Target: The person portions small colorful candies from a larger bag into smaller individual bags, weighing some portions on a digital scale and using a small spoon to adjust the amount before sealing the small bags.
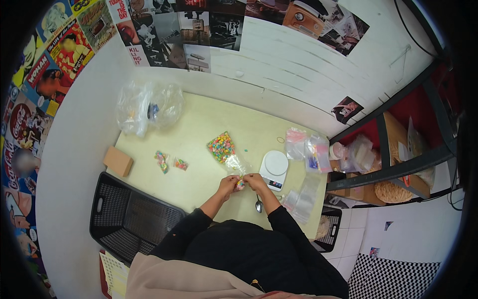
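Both hands meet near the table's front edge around a small clear bag of colourful candies [241, 185]. My left hand [228, 187] is closed on the bag's left side, and my right hand [256, 183] pinches it from the right; the fingers partly hide it. Just beyond them lies a larger clear bag of multicoloured candies [222, 146], its loose end reaching toward my hands. A white kitchen scale [275, 168] stands right of my right hand. Below that hand, partly by the forearm, rests a metal spoon [259, 205]. Two small filled candy bags [162, 162] lie to the left.
A black plastic crate [152, 213] adjoins the table's left front. Beyond it sit a brown cardboard box [118, 161] and a big clear plastic bag [149, 107]. Clear empty bags [304, 197] and packs of bags [317, 153] lie on the right, beside a dark-framed shelf [398, 169].
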`<act>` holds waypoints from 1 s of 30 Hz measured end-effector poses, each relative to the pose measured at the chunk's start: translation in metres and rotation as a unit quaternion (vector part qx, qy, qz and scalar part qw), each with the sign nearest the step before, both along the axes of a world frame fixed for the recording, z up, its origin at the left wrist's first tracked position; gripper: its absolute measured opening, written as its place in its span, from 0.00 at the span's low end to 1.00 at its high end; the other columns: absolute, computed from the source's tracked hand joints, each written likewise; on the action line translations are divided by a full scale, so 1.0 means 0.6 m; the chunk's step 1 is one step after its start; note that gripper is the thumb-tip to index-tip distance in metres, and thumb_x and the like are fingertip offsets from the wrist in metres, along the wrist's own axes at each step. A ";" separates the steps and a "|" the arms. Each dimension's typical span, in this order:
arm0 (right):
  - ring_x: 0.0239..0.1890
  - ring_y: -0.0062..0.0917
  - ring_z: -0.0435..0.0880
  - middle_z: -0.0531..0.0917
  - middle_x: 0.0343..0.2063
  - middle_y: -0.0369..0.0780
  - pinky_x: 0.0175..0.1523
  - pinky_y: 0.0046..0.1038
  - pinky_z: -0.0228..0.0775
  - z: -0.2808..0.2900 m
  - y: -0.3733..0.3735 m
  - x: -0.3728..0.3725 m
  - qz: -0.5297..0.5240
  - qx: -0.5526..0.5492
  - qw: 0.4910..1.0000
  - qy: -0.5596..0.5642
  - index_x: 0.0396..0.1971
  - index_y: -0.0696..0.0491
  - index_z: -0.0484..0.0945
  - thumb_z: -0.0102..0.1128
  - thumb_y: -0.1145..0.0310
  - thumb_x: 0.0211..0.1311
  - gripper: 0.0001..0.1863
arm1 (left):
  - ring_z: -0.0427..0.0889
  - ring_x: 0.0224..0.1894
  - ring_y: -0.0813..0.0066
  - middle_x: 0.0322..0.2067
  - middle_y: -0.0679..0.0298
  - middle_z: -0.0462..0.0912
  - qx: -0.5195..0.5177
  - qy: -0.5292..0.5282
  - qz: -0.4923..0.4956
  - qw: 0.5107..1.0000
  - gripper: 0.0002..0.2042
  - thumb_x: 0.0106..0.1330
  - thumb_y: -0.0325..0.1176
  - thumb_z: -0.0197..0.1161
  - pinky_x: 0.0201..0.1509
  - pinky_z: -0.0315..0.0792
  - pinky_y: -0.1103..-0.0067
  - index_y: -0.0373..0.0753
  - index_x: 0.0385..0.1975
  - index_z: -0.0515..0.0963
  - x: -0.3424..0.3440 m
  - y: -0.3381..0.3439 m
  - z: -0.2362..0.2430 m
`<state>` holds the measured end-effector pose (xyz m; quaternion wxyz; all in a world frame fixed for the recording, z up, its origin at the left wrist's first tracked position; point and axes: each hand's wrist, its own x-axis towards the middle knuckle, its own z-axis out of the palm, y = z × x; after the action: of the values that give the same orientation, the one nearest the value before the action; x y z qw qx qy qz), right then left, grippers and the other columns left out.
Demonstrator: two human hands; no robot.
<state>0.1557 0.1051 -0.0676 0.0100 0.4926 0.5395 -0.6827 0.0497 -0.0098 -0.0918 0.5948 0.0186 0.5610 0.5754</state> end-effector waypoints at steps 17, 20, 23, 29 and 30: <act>0.10 0.11 0.57 0.65 0.11 0.27 0.14 0.20 0.40 -0.006 0.006 -0.021 0.006 -0.021 1.000 0.009 0.24 0.52 0.77 0.63 0.65 0.52 0.07 | 0.78 0.29 0.78 0.29 0.66 0.78 -0.034 0.038 0.074 0.996 0.10 0.65 0.36 0.61 0.33 0.78 0.80 0.35 0.37 0.75 0.004 0.011 -0.034; 0.10 0.11 0.57 0.67 0.12 0.28 0.14 0.20 0.41 -0.016 0.007 -0.020 -0.006 -0.016 1.000 0.001 0.24 0.53 0.76 0.63 0.66 0.52 0.07 | 0.78 0.28 0.79 0.28 0.67 0.78 -0.033 0.025 0.078 0.996 0.10 0.65 0.36 0.62 0.33 0.78 0.80 0.36 0.37 0.75 0.007 0.015 -0.016; 0.09 0.14 0.59 0.70 0.13 0.30 0.13 0.23 0.43 -0.061 0.006 -0.021 -0.062 0.054 0.995 0.054 0.23 0.56 0.77 0.63 0.66 0.50 0.08 | 0.79 0.27 0.79 0.29 0.64 0.80 -0.033 0.026 0.079 0.996 0.10 0.64 0.33 0.62 0.30 0.77 0.82 0.33 0.38 0.76 0.011 0.026 -0.012; 0.09 0.11 0.57 0.67 0.12 0.28 0.13 0.19 0.40 -0.028 -0.008 -0.027 -0.048 -0.038 0.997 0.047 0.25 0.52 0.73 0.62 0.68 0.54 0.07 | 0.78 0.25 0.79 0.29 0.62 0.80 -0.025 0.051 0.095 0.994 0.11 0.63 0.31 0.62 0.26 0.75 0.83 0.31 0.40 0.76 0.001 0.013 -0.035; 0.09 0.11 0.57 0.67 0.12 0.28 0.13 0.19 0.40 -0.025 -0.007 -0.026 -0.047 -0.034 0.997 0.045 0.25 0.51 0.74 0.62 0.68 0.54 0.07 | 0.78 0.24 0.79 0.29 0.62 0.80 -0.017 0.044 0.097 0.994 0.11 0.63 0.30 0.62 0.26 0.75 0.83 0.30 0.40 0.76 0.002 0.013 -0.033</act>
<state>0.1402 0.1006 -0.0823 -0.0296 0.4859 0.4917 -0.7219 0.0506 -0.0021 -0.1114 0.5114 -0.0209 0.5956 0.6192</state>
